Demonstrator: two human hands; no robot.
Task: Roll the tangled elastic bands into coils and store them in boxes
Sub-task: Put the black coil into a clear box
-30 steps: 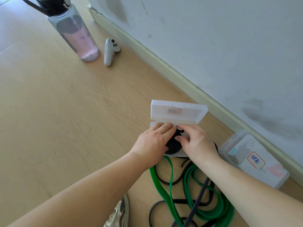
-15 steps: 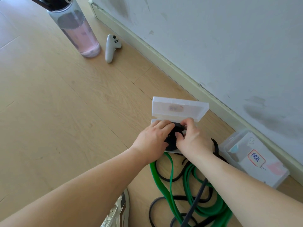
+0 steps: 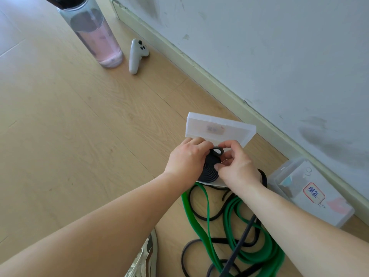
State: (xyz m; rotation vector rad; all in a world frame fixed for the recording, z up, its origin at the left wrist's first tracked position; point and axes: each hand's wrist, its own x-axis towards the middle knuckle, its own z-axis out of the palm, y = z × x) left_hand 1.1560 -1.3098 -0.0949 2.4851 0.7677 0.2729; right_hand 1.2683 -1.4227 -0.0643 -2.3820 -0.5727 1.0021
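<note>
Pale wood floor [image 3: 79, 136] meets a scuffed wall [image 3: 259, 47], and beside it an open clear plastic box [image 3: 219, 128], lid raised, has a black coiled band [image 3: 211, 169] in its base. The left hand [image 3: 187, 160] curls round that band's left side while the right hand [image 3: 237, 168] pinches its looped end. Tangled green bands [image 3: 235, 232] lie just near of the box; a closed labelled box [image 3: 311, 194] sits to the right.

Matt, pale wood-grain floor [image 3: 79, 136]. Frosted, translucent plastic box [image 3: 219, 126]. Dull black rubbery coil [image 3: 210, 169]; smooth green band [image 3: 191, 212] with faint sheen. Clear glossy plastic bottle [image 3: 95, 31]. Smooth white plastic controller [image 3: 135, 54]. Matt, scuffed painted wall [image 3: 259, 47].
</note>
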